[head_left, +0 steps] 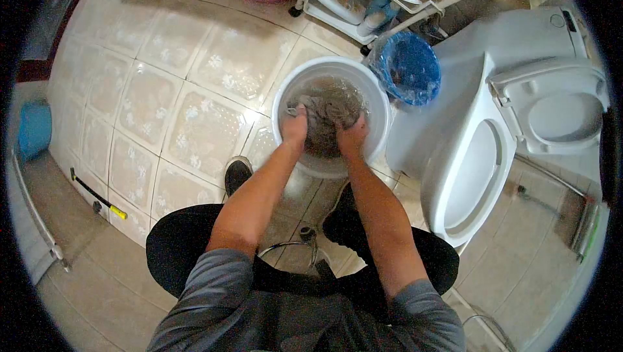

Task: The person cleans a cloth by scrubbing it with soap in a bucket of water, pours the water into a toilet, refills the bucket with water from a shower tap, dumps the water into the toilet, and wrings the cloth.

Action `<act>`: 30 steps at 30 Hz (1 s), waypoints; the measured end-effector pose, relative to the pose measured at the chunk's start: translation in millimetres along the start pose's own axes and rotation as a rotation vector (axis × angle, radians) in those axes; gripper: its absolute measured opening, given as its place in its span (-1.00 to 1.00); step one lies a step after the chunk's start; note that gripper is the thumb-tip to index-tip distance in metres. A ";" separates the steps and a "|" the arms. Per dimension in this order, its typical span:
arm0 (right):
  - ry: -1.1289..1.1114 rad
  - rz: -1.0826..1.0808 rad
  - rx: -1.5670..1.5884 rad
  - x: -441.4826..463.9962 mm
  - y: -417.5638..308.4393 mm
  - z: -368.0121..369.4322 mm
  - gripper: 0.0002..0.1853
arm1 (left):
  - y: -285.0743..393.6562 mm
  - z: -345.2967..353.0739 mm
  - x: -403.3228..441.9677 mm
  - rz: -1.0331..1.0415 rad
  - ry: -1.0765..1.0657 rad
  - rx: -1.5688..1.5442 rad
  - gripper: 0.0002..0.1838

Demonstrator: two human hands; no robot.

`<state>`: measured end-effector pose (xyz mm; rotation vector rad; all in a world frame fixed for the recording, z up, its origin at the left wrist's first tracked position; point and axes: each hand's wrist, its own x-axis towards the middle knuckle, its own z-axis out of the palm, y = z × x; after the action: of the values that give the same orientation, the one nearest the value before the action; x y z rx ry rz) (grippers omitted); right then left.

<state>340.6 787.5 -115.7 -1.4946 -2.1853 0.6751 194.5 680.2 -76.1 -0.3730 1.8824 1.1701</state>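
A white basin (378, 86) of murky brownish water stands on the tiled floor between my feet. In it, a wet grey-brown cloth (322, 109) is bunched up, partly under the water. My left hand (295, 125) grips the cloth's left end, thumb on top, near the basin's left side. On the right, my right hand (352, 135) has its fingers curled round the other end of the cloth. The fingertips of both hands are partly hidden by cloth and water.
A blue lined bin (407, 68) stands close to the basin's right, beside the white toilet (464, 177) with its lid raised. A wheeled rack (337, 11) with bottles is behind. A light-blue bucket (34, 130) and a black-yellow rod (97, 194) are at left.
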 end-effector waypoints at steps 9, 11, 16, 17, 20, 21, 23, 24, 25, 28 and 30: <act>-0.921 0.729 0.835 5.0 -90.6 -41.5 -0.22 | 59.1 -17.0 -26.3 -0.376 -0.687 -0.541 -0.27; -0.869 0.666 0.690 10.0 -125.6 -64.2 -0.37 | 52.3 -15.2 -2.8 -0.392 -0.770 -0.538 -0.30; -0.776 0.167 0.503 8.2 -174.1 -96.3 -0.55 | 47.3 -6.6 2.8 -0.320 -0.795 -0.572 -0.44; -0.687 -0.076 0.346 9.3 -180.5 -99.1 -0.54 | 42.3 -0.6 5.4 -0.267 -0.811 -0.605 -0.45; -0.520 -0.056 0.313 7.5 -188.1 -96.3 -0.51 | 28.8 20.5 4.5 -0.143 -0.817 -0.740 -0.46; -0.526 -0.055 0.318 7.2 -185.7 -91.3 -0.51 | 24.5 26.2 0.1 -0.140 -0.801 -0.796 -0.46; -0.331 0.008 0.143 13.1 -176.4 -80.9 -0.54 | 15.0 36.0 -12.3 -0.184 -0.738 -0.886 -0.47; -0.337 0.015 0.142 15.6 -171.4 -77.1 -0.54 | 12.2 37.0 -16.4 -0.208 -0.701 -0.908 -0.47; -0.283 0.030 0.119 20.2 -166.4 -73.8 -0.56 | 9.3 40.0 -22.4 -0.239 -0.656 -0.931 -0.48; -0.200 0.020 0.021 37.1 -133.3 -59.0 -0.57 | 31.3 28.2 -56.6 -0.280 -0.546 -0.842 -0.47; -0.178 -0.005 -0.047 39.5 -114.8 -52.6 -0.56 | 56.4 14.8 -83.1 -0.287 -0.461 -0.702 -0.39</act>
<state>272.4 797.5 -2.7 -1.5036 -2.3507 0.7873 214.7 706.6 19.8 -0.6613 0.9501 1.5327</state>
